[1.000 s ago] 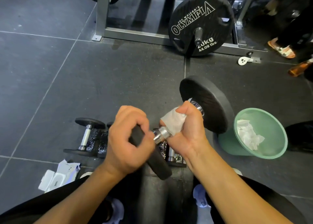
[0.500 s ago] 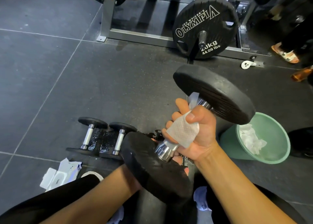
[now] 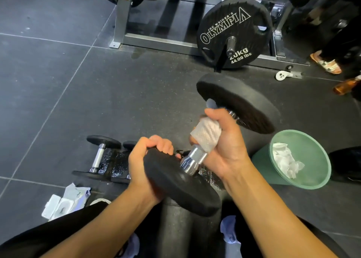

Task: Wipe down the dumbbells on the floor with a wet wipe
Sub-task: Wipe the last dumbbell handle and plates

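I hold a black dumbbell (image 3: 240,103) tilted in the air, its far plate up to the right and its near plate (image 3: 181,183) low in the middle. My right hand (image 3: 224,142) grips the chrome handle (image 3: 193,159) through a white wet wipe (image 3: 207,134). My left hand (image 3: 145,166) curls over the rim of the near plate. Two smaller dumbbells (image 3: 99,156) lie on the floor to the left, partly hidden behind my left hand.
A green bin (image 3: 312,181) with used wipes stands at the right. A pack of wipes (image 3: 66,201) lies at the lower left. A rack with a 20 kg plate (image 3: 234,33) stands behind. Another person's sandalled foot (image 3: 326,62) is at the far right.
My left hand came up from under the near plate and now grips its rim. The right hand with the wipe stays wrapped on the handle, and the dumbbell has shifted slightly.
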Available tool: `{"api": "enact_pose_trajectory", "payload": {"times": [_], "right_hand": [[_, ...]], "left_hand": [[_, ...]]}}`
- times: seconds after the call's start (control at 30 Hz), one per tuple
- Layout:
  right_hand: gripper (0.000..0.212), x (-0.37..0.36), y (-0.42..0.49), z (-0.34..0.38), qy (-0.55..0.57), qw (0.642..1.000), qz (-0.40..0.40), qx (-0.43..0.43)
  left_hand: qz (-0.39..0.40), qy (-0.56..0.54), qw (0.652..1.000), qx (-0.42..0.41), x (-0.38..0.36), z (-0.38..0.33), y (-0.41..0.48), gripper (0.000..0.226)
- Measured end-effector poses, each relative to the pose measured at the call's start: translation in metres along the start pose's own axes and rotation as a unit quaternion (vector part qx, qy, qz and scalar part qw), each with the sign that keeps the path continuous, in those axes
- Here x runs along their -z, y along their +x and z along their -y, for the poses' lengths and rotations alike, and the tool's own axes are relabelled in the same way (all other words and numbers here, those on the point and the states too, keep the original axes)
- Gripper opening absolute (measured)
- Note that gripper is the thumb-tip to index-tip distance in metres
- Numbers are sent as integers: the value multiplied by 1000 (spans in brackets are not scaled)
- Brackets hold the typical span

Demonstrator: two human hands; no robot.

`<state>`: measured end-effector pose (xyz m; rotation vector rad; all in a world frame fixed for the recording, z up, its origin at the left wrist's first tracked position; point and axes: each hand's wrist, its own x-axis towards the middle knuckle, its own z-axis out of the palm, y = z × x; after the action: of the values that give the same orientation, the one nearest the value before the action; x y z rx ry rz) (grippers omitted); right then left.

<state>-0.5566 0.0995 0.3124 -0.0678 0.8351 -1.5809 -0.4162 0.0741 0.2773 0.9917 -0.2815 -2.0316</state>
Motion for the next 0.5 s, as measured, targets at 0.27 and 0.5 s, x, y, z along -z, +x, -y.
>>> {"api": "enact_pose_trajectory", "payload": {"times": [0.27, 0.5], "right_hand": [[23, 22, 23, 1, -4, 976, -216, -17], [20, 36, 15, -8, 19, 960, -276, -48]], "left_hand": [[160, 559, 611, -537, 4, 15, -28, 26], [-19, 465, 845, -262, 10, -9, -10, 22]]}}
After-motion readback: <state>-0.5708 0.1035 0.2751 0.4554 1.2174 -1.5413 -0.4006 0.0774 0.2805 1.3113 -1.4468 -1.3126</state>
